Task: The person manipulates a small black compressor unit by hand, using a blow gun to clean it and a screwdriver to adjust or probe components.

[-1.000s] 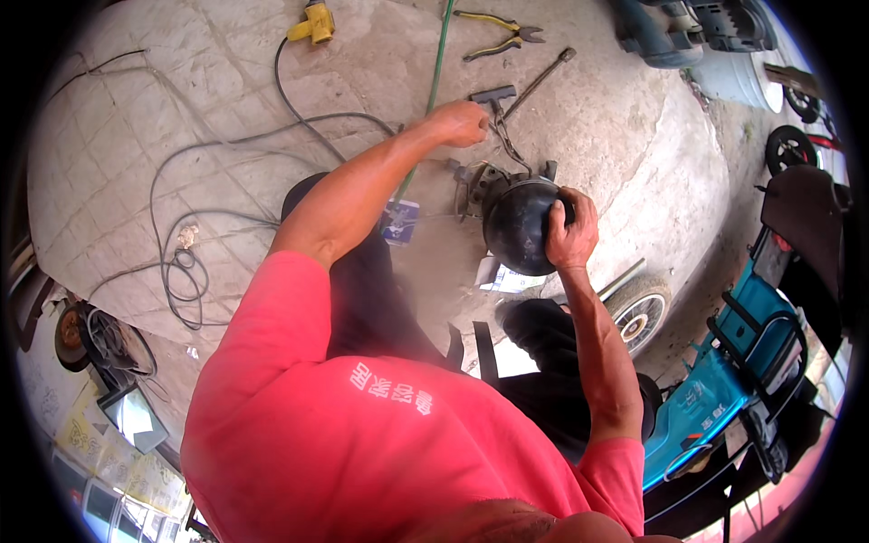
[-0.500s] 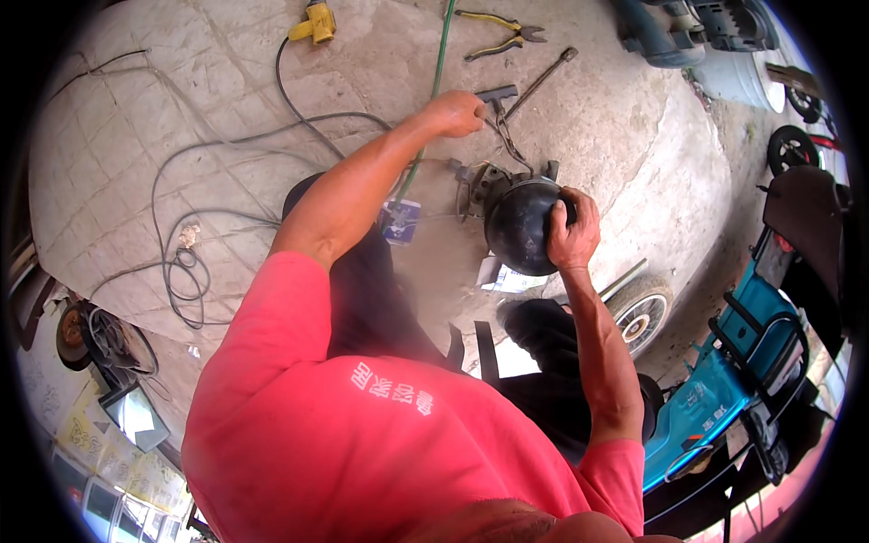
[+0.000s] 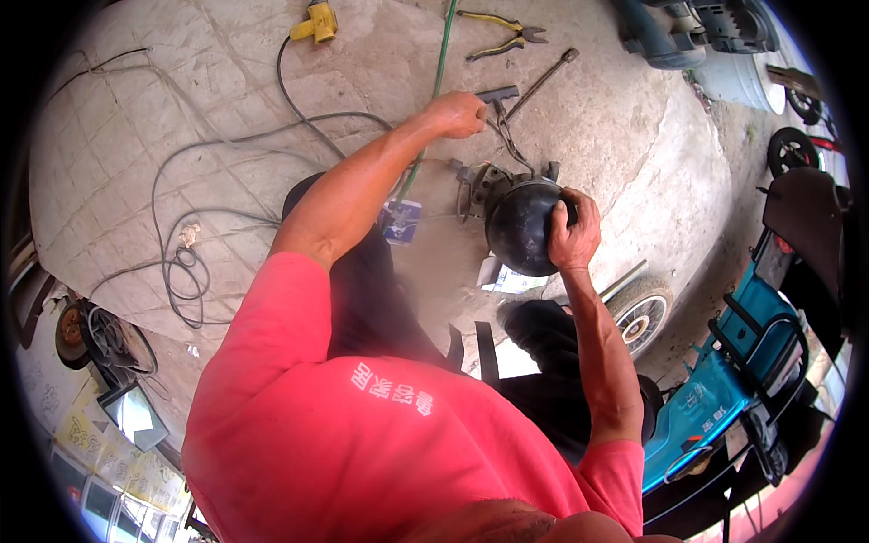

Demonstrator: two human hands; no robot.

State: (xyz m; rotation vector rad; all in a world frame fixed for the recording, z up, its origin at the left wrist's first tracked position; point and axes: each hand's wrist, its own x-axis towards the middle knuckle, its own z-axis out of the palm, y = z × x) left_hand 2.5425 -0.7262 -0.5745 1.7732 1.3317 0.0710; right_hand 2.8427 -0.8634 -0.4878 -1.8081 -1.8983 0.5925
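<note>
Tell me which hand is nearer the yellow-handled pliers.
Left. The left hand is below the pliers in the picture; the right hand is farther down, against the black round casing.

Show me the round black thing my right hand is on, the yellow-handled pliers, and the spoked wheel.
Round black thing [image 3: 520, 233]: head view, on its smooth curved side.
Yellow-handled pliers [image 3: 525, 35]: head view, on the pivot.
Spoked wheel [image 3: 638, 323]: head view, on the hub.

At two o'clock the round casing [image 3: 518, 231] is black. A green hose [image 3: 443, 54] lies at twelve; toward one, pliers [image 3: 521, 33] are yellow and black. The connector [image 3: 319, 24] at eleven is yellow, the bodywork [image 3: 685, 419] at four turquoise, the shirt [image 3: 362, 443] at six red with white lettering [image 3: 382, 389].
</note>
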